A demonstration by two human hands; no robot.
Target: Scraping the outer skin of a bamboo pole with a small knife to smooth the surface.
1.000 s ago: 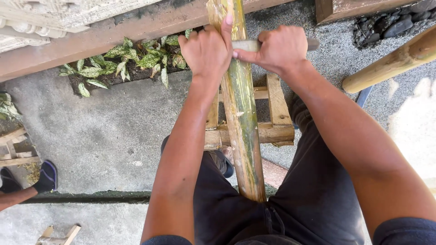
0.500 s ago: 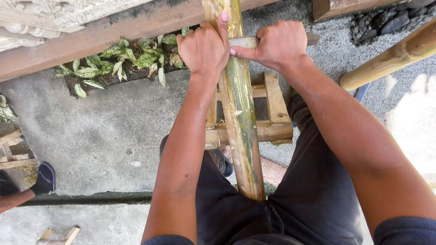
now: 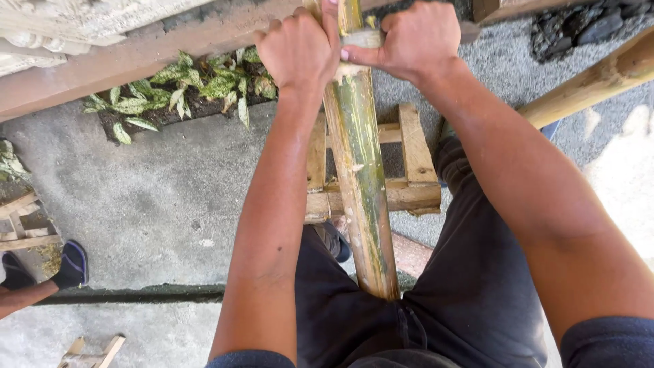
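A long green-yellow bamboo pole (image 3: pixel 360 184) runs from between my thighs up to the top edge of the view. My left hand (image 3: pixel 296 48) is closed around its upper part, thumb stretched up along the bamboo. My right hand (image 3: pixel 415 39) is clenched on a pale tool (image 3: pixel 361 39) that lies crosswise against the pole. The tool's dark end (image 3: pixel 470 31) sticks out to the right of my fist. The two hands sit side by side, almost touching. What the tool's edge does at the bamboo is hidden by my fingers.
A small wooden frame (image 3: pixel 412 163) lies on the gravel under the pole. A plant bed (image 3: pixel 184 88) runs along a wooden beam at top left. Another person's sandalled foot (image 3: pixel 71 266) is at the left edge. A second thick pole (image 3: pixel 586 85) slants in at right.
Both hands and the top of the bamboo have shifted slightly upward in view. The grips are unchanged.
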